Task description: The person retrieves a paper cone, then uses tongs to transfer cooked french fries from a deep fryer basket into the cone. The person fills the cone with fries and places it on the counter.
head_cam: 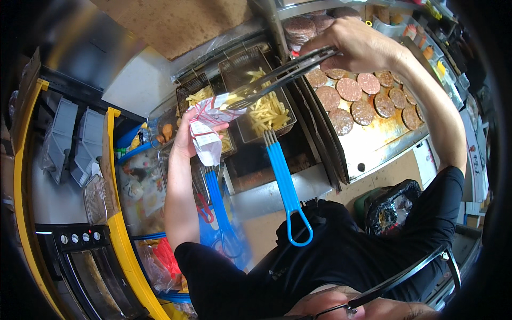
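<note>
My left hand holds a white paper bag with red lines and printing, its mouth turned up to the right. In my right hand is a pair of metal tongs, reaching down and left. The tong tips are at the bag's mouth, where a few French fries show; whether the tips still pinch them I cannot tell. Below the tongs a wire fryer basket holds more fries, and its blue handle points towards me. A second basket of fries stands partly behind the bag.
To the right, a griddle carries several beef patties, browned and pinkish. Stacked patties stand behind it. A wire basket at the left holds fried pieces. A yellow-edged rack and an oven stand further left.
</note>
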`<state>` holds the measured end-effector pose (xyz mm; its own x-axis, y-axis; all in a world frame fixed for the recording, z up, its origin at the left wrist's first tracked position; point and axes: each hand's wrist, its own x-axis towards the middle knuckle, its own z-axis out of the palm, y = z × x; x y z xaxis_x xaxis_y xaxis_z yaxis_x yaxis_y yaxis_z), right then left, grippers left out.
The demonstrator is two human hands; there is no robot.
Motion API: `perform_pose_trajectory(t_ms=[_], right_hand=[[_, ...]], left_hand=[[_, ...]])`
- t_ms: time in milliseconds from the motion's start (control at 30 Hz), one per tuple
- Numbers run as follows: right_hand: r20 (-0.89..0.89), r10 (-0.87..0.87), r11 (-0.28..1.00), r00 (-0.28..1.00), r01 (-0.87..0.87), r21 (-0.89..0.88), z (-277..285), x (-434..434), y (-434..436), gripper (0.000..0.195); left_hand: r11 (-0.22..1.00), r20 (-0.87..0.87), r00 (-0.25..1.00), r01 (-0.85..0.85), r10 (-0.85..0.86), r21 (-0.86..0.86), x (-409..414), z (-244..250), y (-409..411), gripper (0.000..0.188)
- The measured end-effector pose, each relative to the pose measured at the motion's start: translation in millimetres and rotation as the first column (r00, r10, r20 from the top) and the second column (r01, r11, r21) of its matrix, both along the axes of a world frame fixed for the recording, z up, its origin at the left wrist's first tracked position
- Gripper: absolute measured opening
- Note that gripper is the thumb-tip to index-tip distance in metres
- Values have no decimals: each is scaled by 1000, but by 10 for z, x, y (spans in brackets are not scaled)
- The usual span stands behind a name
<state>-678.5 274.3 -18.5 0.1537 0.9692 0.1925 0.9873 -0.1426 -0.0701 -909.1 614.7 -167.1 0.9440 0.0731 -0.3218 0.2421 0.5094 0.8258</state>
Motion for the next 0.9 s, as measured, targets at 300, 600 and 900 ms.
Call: perform_pose_trajectory(t_ms=[300,600,900], right_hand=[[-119,-55,987,991,36,-159,390,-126,42,40],[22,-37,995,999,39,-91,223,-193,165,41],[-87,16,996,996,-24,-88,114,-83,170,34]], left_hand=[[999,24,1000,-3,3,-32,-59,32,74,77],[997,37,997,64,-62,-46,-46,-25,99,81],[993,44,999,15,-10,-115,-69,-171,137,87]])
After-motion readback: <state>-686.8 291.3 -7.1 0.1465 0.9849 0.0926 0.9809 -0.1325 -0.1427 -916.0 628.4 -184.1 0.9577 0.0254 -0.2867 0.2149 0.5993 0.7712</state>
